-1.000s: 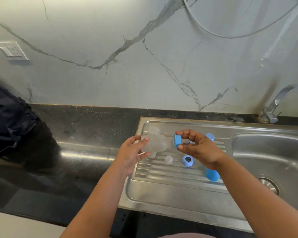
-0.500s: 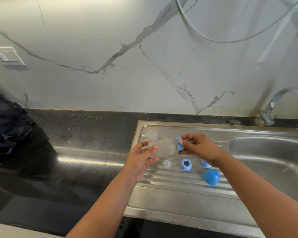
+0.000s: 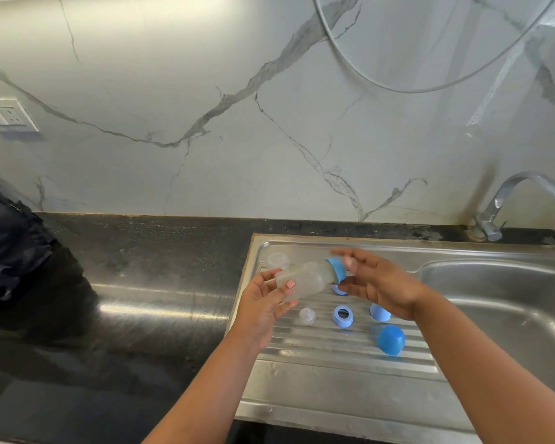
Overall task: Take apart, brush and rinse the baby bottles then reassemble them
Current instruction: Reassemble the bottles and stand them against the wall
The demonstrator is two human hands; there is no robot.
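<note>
My left hand (image 3: 263, 307) holds a cloudy clear baby bottle (image 3: 305, 280) on its side above the steel drainboard (image 3: 327, 382). A blue screw ring (image 3: 336, 270) sits on the bottle's neck, pointing right. My right hand (image 3: 378, 283) is just right of the ring with its fingers spread around it, not clamped on it. Loose on the drainboard lie a clear teat (image 3: 307, 315), a second blue ring (image 3: 343, 316), a blue cap (image 3: 391, 340) and another blue piece (image 3: 380, 313) partly under my right wrist. A clear dome (image 3: 277, 260) stands behind the bottle.
The sink basin (image 3: 500, 302) lies to the right, with a chrome tap (image 3: 507, 200) at its back corner. Black countertop (image 3: 148, 283) stretches left to a dark bag (image 3: 10, 248). A marble wall with a socket (image 3: 10, 116) and a hanging hose (image 3: 398, 88) stands behind.
My right hand has loosened from the blue ring and its fingers have spread. The bottle has tilted, its ring end now higher. The camera view has shifted slightly left and up.
</note>
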